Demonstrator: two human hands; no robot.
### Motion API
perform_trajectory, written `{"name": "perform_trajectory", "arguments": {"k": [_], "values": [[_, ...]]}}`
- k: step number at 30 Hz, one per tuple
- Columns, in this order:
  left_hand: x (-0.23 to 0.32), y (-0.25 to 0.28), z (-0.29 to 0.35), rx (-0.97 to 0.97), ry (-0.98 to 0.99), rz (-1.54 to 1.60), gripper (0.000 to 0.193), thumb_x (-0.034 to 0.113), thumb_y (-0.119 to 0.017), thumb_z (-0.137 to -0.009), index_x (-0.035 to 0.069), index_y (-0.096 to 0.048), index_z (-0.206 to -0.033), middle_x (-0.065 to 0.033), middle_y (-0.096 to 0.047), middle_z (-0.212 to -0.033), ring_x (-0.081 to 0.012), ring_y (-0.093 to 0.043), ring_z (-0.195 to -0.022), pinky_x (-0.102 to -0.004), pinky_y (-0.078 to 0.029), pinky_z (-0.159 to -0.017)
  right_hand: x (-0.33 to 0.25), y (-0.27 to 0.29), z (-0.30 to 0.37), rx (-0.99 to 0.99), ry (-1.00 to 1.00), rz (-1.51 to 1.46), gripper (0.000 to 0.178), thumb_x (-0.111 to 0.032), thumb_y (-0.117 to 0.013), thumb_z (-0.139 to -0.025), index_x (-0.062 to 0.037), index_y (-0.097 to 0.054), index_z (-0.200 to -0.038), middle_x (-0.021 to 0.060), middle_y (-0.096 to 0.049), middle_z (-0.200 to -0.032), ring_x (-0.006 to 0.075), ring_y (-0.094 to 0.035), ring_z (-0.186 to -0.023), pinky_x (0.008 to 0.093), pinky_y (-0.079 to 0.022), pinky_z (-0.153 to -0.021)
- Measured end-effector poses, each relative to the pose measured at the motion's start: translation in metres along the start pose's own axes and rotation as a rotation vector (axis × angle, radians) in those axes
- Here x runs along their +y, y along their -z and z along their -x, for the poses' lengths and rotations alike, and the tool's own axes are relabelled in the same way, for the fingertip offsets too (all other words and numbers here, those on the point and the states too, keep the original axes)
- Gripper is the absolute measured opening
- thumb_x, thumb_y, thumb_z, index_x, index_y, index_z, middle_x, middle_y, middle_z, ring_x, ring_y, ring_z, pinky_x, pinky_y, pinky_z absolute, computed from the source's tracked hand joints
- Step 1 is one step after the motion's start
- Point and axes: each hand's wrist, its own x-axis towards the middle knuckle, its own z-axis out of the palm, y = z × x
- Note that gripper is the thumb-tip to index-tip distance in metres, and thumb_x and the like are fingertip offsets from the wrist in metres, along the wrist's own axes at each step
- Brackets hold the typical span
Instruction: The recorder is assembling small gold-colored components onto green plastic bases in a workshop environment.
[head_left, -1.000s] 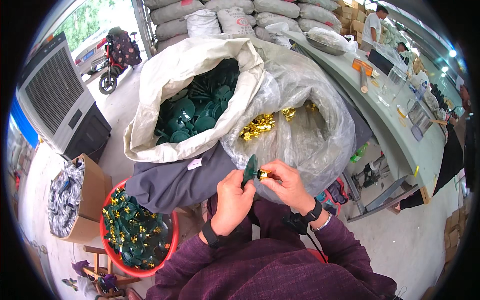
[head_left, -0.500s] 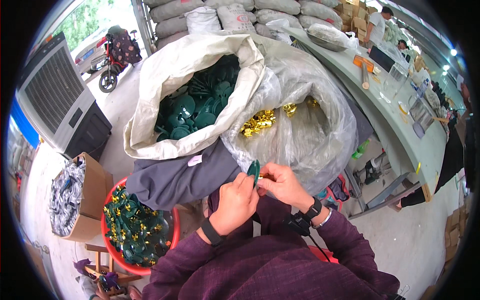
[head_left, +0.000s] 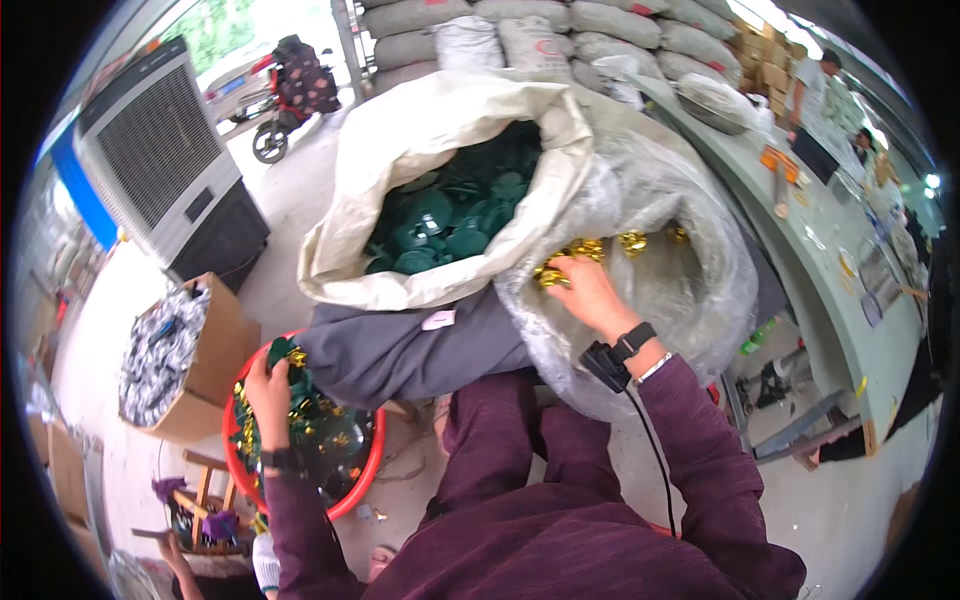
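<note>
My left hand (head_left: 266, 398) hangs over the red basin (head_left: 379, 440), its fingers closed on a green plastic disc (head_left: 279, 350) with a bit of gold foil on it. Similar green-and-gold pieces lie in the basin. My right hand (head_left: 592, 296) reaches into the mouth of a clear plastic bag (head_left: 700, 300), with curled fingers pinching among shiny gold foil pieces (head_left: 587, 248); the fingertips are partly hidden. Beside that bag, a white woven sack (head_left: 345, 250) stands open, full of loose green discs (head_left: 430, 215).
Dark grey cloth (head_left: 400, 350) drapes below the sack. At left stand a cardboard box (head_left: 215, 340) of silvery pieces and an air cooler (head_left: 165, 150). A long table (head_left: 790, 250) runs along the right. Another person's hand (head_left: 178, 560) shows at lower left, near a wooden stool (head_left: 207, 480).
My hands were together in front of me at a green disc. Now the left has carried the disc left over the basin, and the right has moved up to the gold foil pieces.
</note>
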Motion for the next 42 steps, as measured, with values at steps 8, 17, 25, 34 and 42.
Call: {"name": "perform_trajectory", "arguments": {"k": [8,17,25,34,42], "values": [[0.152,-0.074,0.002,-0.051,-0.517,0.020,0.026,0.007,-0.061,-0.076,0.003,-0.061,-0.102,-0.0168,-0.062,-0.100,-0.0362,-0.062,-0.078,-0.0430,-0.050,-0.070,0.016,-0.034,-0.012,-0.031,-0.100,0.314,0.023,-0.016,-0.061,-0.077,-0.0006,-0.060,-0.094,0.0234,-0.060,-0.089,0.0393,-0.062,-0.081,0.0472,-0.049,-0.073],[0.162,-0.156,-0.041,-0.284,-0.624,-0.330,0.025,0.013,-0.065,-0.068,0.000,-0.061,-0.090,-0.0197,-0.060,-0.086,-0.0385,-0.060,-0.081,-0.0462,-0.049,-0.069,-0.003,-0.056,0.001,0.009,0.082,0.302,0.018,-0.015,-0.057,-0.075,-0.0017,-0.058,-0.087,0.0177,-0.059,-0.073,0.0356,-0.061,-0.072,0.0466,-0.049,-0.061],[0.175,-0.162,-0.042,-0.287,-0.684,-0.358,0.016,0.006,-0.062,-0.063,0.005,-0.057,-0.079,-0.0175,-0.058,-0.084,-0.0375,-0.059,-0.076,-0.0455,-0.047,-0.065,0.018,-0.055,0.004,0.221,0.082,0.290,0.011,-0.009,-0.050,-0.077,-0.0003,-0.058,-0.078,0.0187,-0.060,-0.073,0.0340,-0.062,-0.075,0.0426,-0.050,-0.063],[0.168,-0.152,-0.036,-0.067,-0.716,-0.029,0.018,-0.007,-0.051,-0.066,0.001,-0.057,-0.082,-0.0184,-0.056,-0.077,-0.0378,-0.057,-0.073,-0.0430,-0.044,-0.066,0.013,-0.018,0.042,0.099,-0.038,-0.014,0.015,0.001,-0.054,-0.074,0.0057,-0.052,-0.088,0.0233,-0.058,-0.079,0.0424,-0.058,-0.079,0.0476,-0.047,-0.069],[0.208,-0.124,0.013,-0.420,-0.277,0.779,0.018,-0.009,-0.037,-0.072,0.002,-0.050,-0.075,-0.0001,-0.049,-0.067,-0.0063,-0.044,-0.055,-0.0206,-0.036,-0.047,-0.016,0.021,0.080,0.108,-0.010,-0.366,0.027,-0.016,-0.065,-0.080,-0.0003,-0.059,-0.101,0.0134,-0.058,-0.084,0.0284,-0.056,-0.077,0.0375,-0.045,-0.069]]}}
